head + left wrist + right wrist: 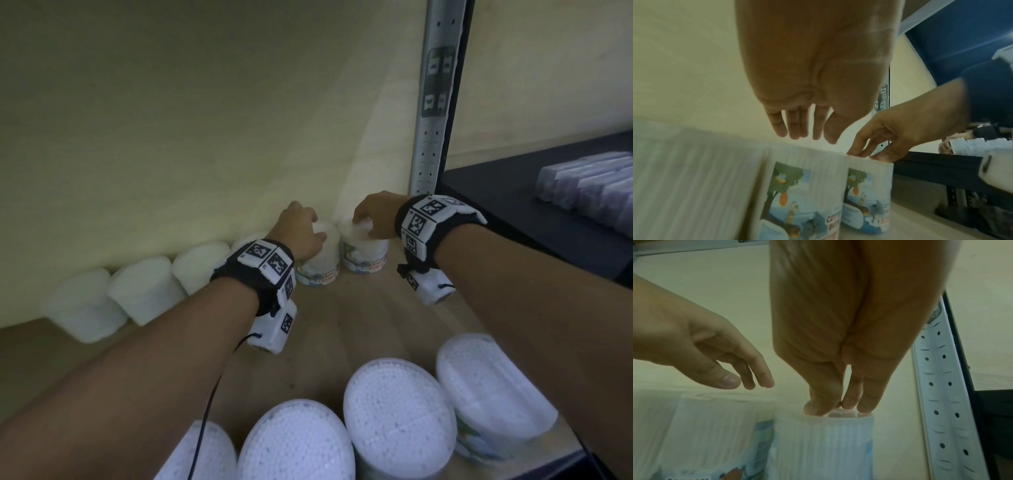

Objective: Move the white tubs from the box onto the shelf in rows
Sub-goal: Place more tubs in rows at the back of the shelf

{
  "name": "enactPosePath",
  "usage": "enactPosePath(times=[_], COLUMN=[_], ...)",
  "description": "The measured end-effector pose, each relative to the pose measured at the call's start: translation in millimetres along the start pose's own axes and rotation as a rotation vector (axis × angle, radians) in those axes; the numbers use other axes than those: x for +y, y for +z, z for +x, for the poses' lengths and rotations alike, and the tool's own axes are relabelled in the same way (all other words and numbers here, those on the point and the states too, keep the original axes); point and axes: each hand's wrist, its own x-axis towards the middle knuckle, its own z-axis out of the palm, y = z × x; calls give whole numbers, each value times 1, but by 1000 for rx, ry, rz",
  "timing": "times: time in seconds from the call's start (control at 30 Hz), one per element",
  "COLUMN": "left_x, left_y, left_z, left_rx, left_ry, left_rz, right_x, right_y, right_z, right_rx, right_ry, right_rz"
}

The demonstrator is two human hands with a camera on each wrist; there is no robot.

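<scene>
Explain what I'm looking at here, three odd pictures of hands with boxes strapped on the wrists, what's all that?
A person is stocking a shelf bare-handed. The strapped-on boxes are small cameras: one picture comes from a head camera looking down, the others from each wrist, looking along the fingers. White tubs of cotton buds stand in a row against the back wall, with more tubs at the front edge. The right hand rests its fingertips on the lid of the corner tub. The left hand hovers just above the next tub, fingers relaxed, holding nothing. Neither tub is gripped.
</scene>
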Motion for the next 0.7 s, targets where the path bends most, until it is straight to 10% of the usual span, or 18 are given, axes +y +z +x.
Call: enactPosePath(times=[0.7], left_x=[16], left_y=[-21], left_z=[-4], left_rx=[-264], left_ry=[108], left_rz=[294], right_x=[-5], right_y=[-10], right_z=[-15], right_rx=[-78], right_ry=[-51], right_rz=[-64])
